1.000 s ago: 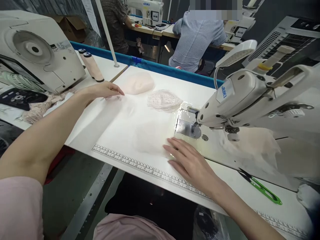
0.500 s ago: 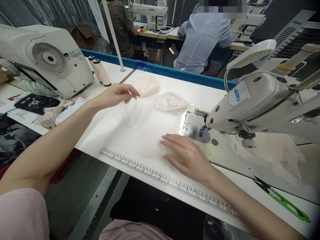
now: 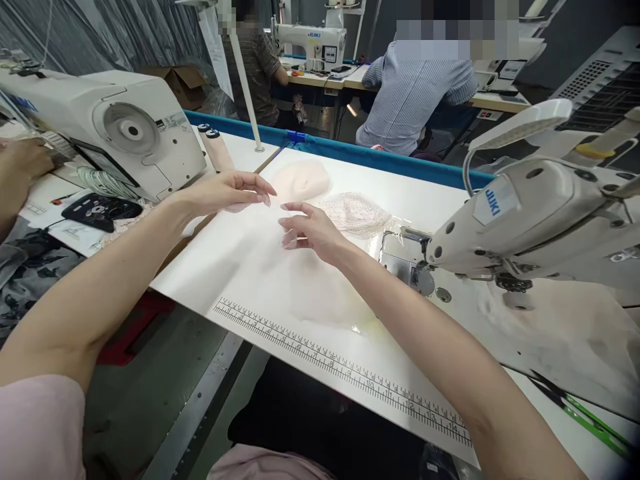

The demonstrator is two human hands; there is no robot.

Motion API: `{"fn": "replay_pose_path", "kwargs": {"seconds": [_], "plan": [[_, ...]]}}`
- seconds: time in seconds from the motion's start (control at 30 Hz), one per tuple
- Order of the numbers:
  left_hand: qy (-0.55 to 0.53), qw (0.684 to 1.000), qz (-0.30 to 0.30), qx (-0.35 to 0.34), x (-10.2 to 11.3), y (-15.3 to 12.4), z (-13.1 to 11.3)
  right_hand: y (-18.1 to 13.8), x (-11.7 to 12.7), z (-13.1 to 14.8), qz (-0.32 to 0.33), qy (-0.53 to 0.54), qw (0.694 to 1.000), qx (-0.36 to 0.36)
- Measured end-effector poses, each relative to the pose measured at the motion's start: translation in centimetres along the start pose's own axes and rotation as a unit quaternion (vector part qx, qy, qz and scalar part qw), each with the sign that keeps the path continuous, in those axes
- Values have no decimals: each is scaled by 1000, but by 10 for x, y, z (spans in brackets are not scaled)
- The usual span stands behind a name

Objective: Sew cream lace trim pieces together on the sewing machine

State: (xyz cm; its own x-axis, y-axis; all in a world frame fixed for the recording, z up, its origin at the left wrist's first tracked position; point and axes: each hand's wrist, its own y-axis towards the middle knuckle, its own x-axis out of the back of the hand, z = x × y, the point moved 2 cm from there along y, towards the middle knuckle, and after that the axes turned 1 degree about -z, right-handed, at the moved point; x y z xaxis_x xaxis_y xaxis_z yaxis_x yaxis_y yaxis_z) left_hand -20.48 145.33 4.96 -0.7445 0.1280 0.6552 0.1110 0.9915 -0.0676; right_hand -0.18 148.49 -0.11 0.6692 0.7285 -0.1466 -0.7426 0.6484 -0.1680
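Observation:
A thin, sheer pale piece of fabric [image 3: 325,297] lies on the white table in front of me, its edges hard to make out against the surface. My left hand [image 3: 245,191] hovers above the table's left part, fingers stretched forward, and no held thing shows in it. Facing it from the right is my right hand [image 3: 313,232], with fingers apart and nothing visible between them. Just beyond both hands lies a smooth pale-pink cup-shaped piece [image 3: 303,179]. Behind my right hand is a pale lace piece [image 3: 357,213], close to the sewing machine's needle plate [image 3: 397,257].
A JUKI sewing machine [image 3: 505,213] stands at right, with more sheer fabric [image 3: 560,313] under its arm. Green-handled snips [image 3: 595,420] lie at lower right. Another machine [image 3: 145,130] and thread spools [image 3: 217,150] stand left. A co-worker's hand [image 3: 27,160] shows far left. A ruler scale [image 3: 345,373] marks the front edge.
My right hand has moved up and left, away from the needle plate and close to my left hand. The sheer fabric now lies lower on the table. The view has shifted slightly.

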Motion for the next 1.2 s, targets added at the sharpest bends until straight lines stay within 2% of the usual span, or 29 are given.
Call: {"fn": "replay_pose_path", "kwargs": {"seconds": [0.07,0.17,0.27,0.37,0.47,0.53,0.63,0.7,0.77,0.83,0.9,1.0,1.07,1.2], "plan": [[21,999,2,26,-5,11,19,5,5,-7,-46,-93,994,18],[75,997,-33,11,-13,26,37,13,15,-10,-107,-234,962,87],[159,980,-120,-23,-21,26,40,6,29,-8,-148,-286,939,123],[237,950,-199,-44,-34,7,34,-28,42,-2,-142,-327,921,159],[270,951,-145,-42,-47,-14,31,-78,54,1,-137,-369,903,169],[288,948,-135,-34,-50,-23,30,-111,62,-2,-146,-414,885,155],[286,943,-166,-32,-50,-29,21,-152,74,-9,-167,-461,858,155],[270,941,-190,-73,-58,-33,4,-172,80,-14,-167,-483,842,170],[224,950,-155,-150,-78,-42,-19,-186,82,-17,-145,-507,827,196],[177,957,-58,-224,-107,-53,-42,-193,80,-21,-108,-542,806,212],[191,948,4,-256,-134,-64,-57,-195,74,-25,-72,-583,781,212],[237,931,34,-274,-162,-71,-66,-187,66,-30,-52,-620,754,212],[249,929,27,-271,-168,-70,-65,-180,63,-31,-69,-609,763,205],[225,947,17,-228,-164,-67,-62,-170,68,-28,-110,-524,833,139]]}}
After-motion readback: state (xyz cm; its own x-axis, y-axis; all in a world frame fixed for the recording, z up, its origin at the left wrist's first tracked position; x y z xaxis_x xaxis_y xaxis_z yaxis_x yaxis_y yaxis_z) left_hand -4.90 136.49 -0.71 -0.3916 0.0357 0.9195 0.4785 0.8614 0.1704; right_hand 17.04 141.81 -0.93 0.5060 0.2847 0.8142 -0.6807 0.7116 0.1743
